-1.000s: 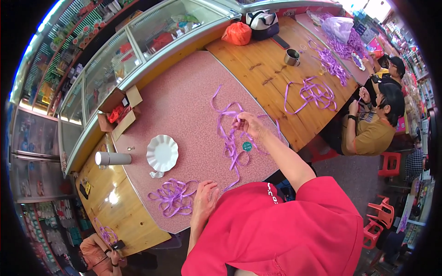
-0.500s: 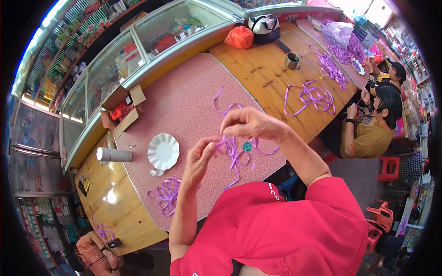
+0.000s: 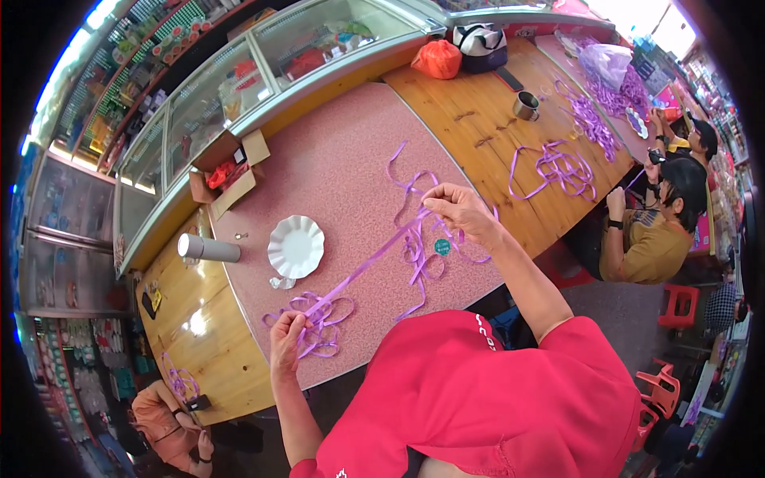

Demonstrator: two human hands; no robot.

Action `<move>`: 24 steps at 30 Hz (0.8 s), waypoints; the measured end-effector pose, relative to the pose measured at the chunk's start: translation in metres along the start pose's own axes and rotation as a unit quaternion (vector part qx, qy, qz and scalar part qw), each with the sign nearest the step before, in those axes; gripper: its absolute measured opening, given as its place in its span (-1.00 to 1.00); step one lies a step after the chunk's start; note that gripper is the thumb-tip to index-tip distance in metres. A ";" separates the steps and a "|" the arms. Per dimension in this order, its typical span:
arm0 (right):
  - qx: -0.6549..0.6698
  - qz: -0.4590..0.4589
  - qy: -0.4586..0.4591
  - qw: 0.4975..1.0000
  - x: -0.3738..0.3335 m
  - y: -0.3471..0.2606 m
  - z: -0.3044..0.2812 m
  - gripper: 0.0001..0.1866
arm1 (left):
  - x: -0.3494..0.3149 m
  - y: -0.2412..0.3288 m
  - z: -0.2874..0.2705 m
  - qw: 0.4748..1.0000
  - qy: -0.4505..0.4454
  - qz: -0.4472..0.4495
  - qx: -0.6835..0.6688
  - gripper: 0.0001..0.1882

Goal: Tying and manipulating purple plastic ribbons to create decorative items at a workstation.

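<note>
A purple ribbon (image 3: 362,267) is stretched in a straight diagonal line between my two hands, above the pink speckled tabletop (image 3: 335,151). My left hand (image 3: 287,334) pinches its lower end, over a loose coil of purple ribbon (image 3: 325,328) near the table's left front. My right hand (image 3: 456,209) grips the other end between thumb and fingertips, higher and to the right. Below that hand lies a second tangle of ribbon (image 3: 416,255), with a round green tag (image 3: 441,247) beside it. One loose strand curls away past my right fingers toward the far side.
Left of the ribbon are a white scalloped plate (image 3: 296,248), a grey-white bottle (image 3: 209,248) and an open cardboard box (image 3: 231,175). A metal mug (image 3: 526,106) and more ribbon (image 3: 558,169) lie on the wooden table at right. People sit at right and lower left.
My hands, close together before, have drawn wide apart. The left went down and left, the right slightly to the right, and the ribbon is now stretched between them.
</note>
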State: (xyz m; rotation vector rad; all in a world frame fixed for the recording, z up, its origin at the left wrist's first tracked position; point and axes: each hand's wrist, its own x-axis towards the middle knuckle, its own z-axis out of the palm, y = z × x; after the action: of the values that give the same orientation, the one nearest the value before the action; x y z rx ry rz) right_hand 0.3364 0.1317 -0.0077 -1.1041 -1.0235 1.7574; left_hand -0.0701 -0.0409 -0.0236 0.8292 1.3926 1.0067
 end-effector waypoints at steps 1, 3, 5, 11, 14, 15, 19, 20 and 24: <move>-0.206 -0.057 0.031 0.976 0.003 0.004 0.002 -0.82 | -0.003 0.005 0.002 1.000 0.004 -0.001 0.000 -0.87; -0.626 -0.263 0.093 0.728 0.014 0.027 0.002 -0.76 | -0.005 0.022 0.020 0.998 -0.018 0.021 0.048 -0.86; -0.593 -0.319 0.053 0.737 0.010 0.025 0.037 -0.74 | -0.002 0.029 0.038 0.996 -0.025 0.035 0.072 -0.85; -0.222 -0.239 -0.237 0.915 -0.023 0.043 0.137 -0.68 | 0.017 0.043 0.085 0.983 -0.076 0.093 0.139 -0.80; -0.056 0.005 -0.236 0.970 -0.021 0.055 0.143 -0.72 | 0.022 0.049 0.084 0.983 -0.087 0.077 0.145 -0.83; -0.165 -0.121 -0.208 0.957 -0.019 0.058 0.140 -0.75 | 0.024 0.047 0.081 0.985 -0.079 0.060 0.144 -0.83; -0.297 -0.255 -0.168 0.905 -0.012 0.064 0.142 -0.85 | 0.036 0.027 0.072 0.990 -0.082 0.029 0.115 -0.80; -0.325 -0.263 -0.172 0.892 -0.008 0.065 0.141 -0.86 | 0.041 0.023 0.071 0.990 -0.081 0.029 0.114 -0.80; -0.328 -0.251 -0.150 0.898 0.013 0.085 0.134 -0.85 | 0.069 0.011 0.065 0.986 -0.117 -0.010 0.117 -0.79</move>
State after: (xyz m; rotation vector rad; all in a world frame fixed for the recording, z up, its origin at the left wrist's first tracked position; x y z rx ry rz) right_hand 0.1903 0.0857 -0.0499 -0.8319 -1.9910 1.1942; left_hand -0.0118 0.0331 -0.0369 1.0691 1.3273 0.7116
